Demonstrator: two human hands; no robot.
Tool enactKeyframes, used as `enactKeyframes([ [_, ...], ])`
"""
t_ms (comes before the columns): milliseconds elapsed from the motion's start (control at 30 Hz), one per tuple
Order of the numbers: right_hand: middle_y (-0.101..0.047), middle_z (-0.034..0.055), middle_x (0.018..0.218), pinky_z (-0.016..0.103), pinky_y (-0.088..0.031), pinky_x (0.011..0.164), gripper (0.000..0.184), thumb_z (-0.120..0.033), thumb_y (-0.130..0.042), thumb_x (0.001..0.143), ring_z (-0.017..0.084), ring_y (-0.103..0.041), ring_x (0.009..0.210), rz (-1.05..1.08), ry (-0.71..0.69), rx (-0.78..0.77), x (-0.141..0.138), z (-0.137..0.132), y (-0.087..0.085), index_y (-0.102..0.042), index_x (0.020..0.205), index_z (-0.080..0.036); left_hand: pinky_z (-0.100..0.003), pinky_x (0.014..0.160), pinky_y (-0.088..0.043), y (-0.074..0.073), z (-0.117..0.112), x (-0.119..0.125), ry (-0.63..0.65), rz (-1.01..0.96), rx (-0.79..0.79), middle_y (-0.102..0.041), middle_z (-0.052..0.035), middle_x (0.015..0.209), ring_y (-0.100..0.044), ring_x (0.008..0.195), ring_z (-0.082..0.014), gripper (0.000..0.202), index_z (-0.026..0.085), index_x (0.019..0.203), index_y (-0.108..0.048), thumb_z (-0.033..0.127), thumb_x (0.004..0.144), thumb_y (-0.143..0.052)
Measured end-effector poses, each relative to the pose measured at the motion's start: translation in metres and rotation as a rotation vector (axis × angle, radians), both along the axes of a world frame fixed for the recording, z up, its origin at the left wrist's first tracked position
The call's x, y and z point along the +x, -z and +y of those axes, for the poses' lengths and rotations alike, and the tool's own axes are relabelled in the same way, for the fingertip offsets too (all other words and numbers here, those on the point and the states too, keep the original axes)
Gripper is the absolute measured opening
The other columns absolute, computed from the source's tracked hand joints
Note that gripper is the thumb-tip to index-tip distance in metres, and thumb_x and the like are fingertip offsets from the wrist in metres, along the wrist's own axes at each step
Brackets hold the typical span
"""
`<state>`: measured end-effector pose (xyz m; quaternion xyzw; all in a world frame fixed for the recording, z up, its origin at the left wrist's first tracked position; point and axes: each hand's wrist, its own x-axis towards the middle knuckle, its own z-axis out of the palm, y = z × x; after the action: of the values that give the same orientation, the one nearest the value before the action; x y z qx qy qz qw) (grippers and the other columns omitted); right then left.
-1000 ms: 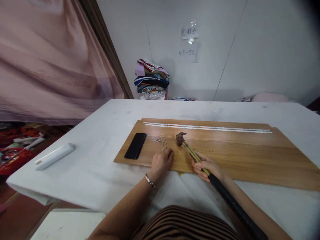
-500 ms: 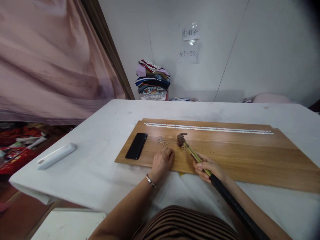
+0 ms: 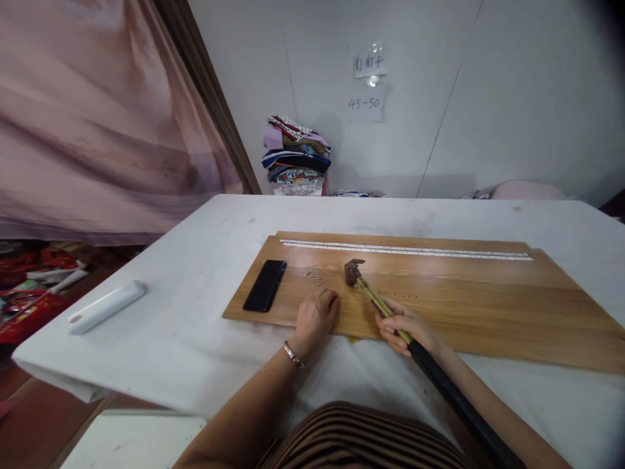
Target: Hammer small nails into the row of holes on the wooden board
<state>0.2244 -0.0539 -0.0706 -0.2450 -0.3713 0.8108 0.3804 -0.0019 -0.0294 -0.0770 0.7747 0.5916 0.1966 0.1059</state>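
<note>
A claw hammer (image 3: pixel 381 307) with a rusty head, a yellow neck and a long black grip is in my right hand (image 3: pixel 406 326), whose fingers wrap the yellow part. Its head sits just above or on the wooden board (image 3: pixel 478 306); I cannot tell which. My left hand (image 3: pixel 316 311) rests on the board's near edge with its fingers curled under, and whatever they may hold is hidden. Several loose nails (image 3: pixel 315 276) lie in a small heap beyond my left hand. A row of small dark dots (image 3: pixel 398 294) runs along the board right of the hammer head.
A black phone (image 3: pixel 265 286) lies at the board's left end. Two white marked strips (image 3: pixel 405 251) run along its far side. On the white-covered table (image 3: pixel 185 260) lies a white, rounded bar (image 3: pixel 107 306). Folded clothes (image 3: pixel 297 156) are stacked by the wall.
The whole view has shifted slightly left. Both hands and the hammer keep their places over the board.
</note>
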Motion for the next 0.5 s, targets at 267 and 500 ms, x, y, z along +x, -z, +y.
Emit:
enactKeyframes([
  [267, -0.047, -0.0091, 0.059, 0.011, -0.031, 0.025, 0.045, -0.018, -0.060, 0.075, 0.002, -0.031, 0.031, -0.018, -0.010, 0.003, 0.0009, 0.0015, 0.0030, -0.048, 0.118, -0.021, -0.024, 0.070, -0.039, -0.0009, -0.0011, 0.0008, -0.011, -0.004, -0.003, -0.063, -0.0017, 0.087, -0.057, 0.080, -0.0133, 0.022, 0.022, 0.084, -0.063, 0.027, 0.092, -0.043],
  [500, -0.045, -0.0097, 0.059, 0.012, -0.031, 0.026, 0.043, -0.018, -0.061, 0.074, 0.002, -0.030, 0.031, -0.032, -0.004, 0.009, 0.0006, -0.0003, -0.0023, -0.049, 0.116, -0.021, -0.024, 0.069, -0.038, 0.0007, -0.0012, -0.0005, -0.013, -0.001, -0.006, -0.065, -0.0012, 0.087, -0.058, 0.080, -0.0137, 0.021, 0.022, 0.085, -0.063, 0.027, 0.092, -0.043],
])
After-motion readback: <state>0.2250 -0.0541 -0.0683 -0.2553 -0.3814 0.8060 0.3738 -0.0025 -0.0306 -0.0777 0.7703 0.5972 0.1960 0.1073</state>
